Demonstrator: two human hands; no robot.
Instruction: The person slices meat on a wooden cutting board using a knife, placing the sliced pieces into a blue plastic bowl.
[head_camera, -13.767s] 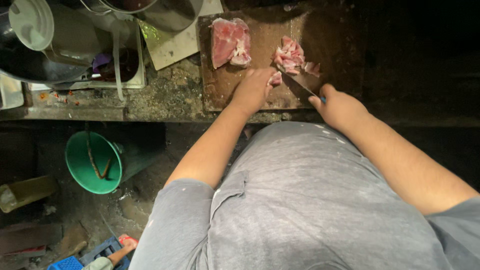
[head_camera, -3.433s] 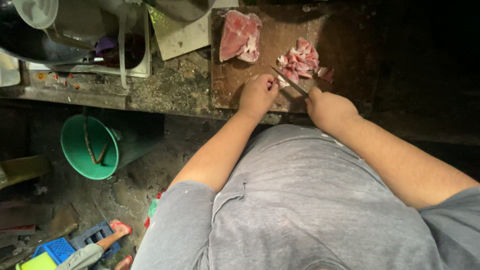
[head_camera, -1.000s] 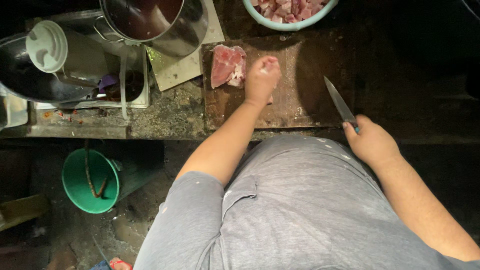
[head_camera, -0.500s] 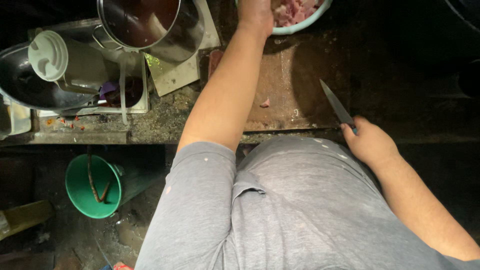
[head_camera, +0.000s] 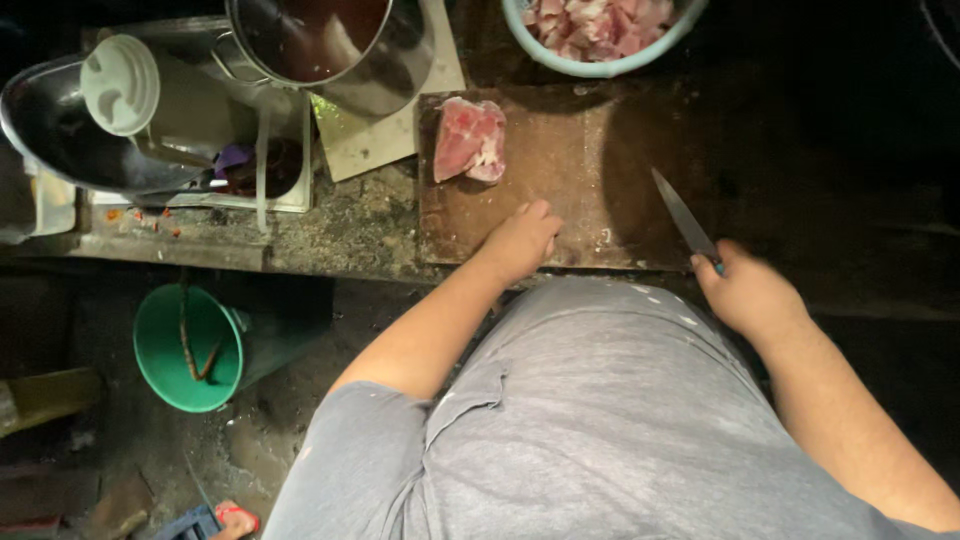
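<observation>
One meat slab (head_camera: 469, 139) (uncut); right hand (head_camera: 748, 292) grips one knife (head_camera: 683, 217), left hand (head_camera: 520, 241) loosely curled, empty.

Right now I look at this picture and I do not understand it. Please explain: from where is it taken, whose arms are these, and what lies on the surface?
The camera sits on a person's head and looks straight down, so you see their grey shirt and both bare arms. There is no machine. The left hand rests empty on a brown cutting board. The right hand holds a knife, blade pointing away over the board. One raw meat chunk lies at the board's far left corner. Beyond the board is a bowl of cut meat. To the left stand a steel pot and, lower down, a green bucket.
</observation>
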